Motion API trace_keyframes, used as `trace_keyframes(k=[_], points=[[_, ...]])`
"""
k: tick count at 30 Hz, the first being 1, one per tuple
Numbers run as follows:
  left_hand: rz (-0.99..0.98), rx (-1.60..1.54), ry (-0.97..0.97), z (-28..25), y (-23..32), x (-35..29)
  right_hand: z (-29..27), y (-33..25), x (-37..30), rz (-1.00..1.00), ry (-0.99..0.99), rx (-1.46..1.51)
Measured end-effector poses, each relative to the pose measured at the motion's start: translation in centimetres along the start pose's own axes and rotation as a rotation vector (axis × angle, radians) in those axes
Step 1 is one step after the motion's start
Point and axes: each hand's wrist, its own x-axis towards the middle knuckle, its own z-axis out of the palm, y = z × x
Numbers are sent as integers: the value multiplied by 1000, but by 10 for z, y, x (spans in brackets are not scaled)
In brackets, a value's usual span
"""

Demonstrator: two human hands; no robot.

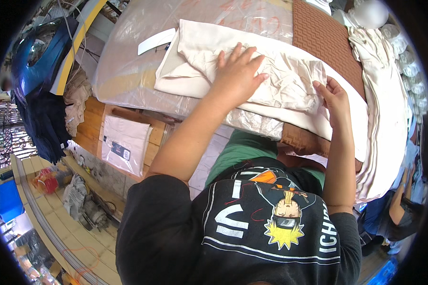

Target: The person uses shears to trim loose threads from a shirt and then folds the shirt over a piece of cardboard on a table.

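A cream-coloured garment point(280, 80) lies crumpled on a stack of folded cream fabric on a plastic-covered table point(128, 61). My left hand point(238, 71) presses flat on the garment's middle, fingers spread. My right hand point(335, 97) rests at the garment's right edge, fingers curled against the cloth; whether it pinches the cloth I cannot tell.
A brown textured mat point(323, 38) lies at the far right of the table, with draped cream cloth point(385, 104) beside it. A white paper slip point(156, 41) sits at the left. A bagged white garment point(123, 142) lies on a wooden bench below. Another person point(402, 209) stands at lower right.
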Motion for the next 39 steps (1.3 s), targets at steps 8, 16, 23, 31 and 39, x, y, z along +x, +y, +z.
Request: trace_keyframes(k=[8, 16, 23, 31, 39], points=[[-527, -73, 283, -74, -126, -14, 0, -1, -1, 10, 27, 6], [-861, 59, -116, -85, -146, -27, -2, 17, 4, -1, 40, 60], [-861, -20, -145, -84, -157, -26, 1, 14, 1, 19, 30, 100], [-874, 31, -168, -83, -150, -19, 0, 18, 3, 35, 52, 61], [-806, -87, -99, -81, -167, -22, -4, 23, 6, 35, 25, 39]])
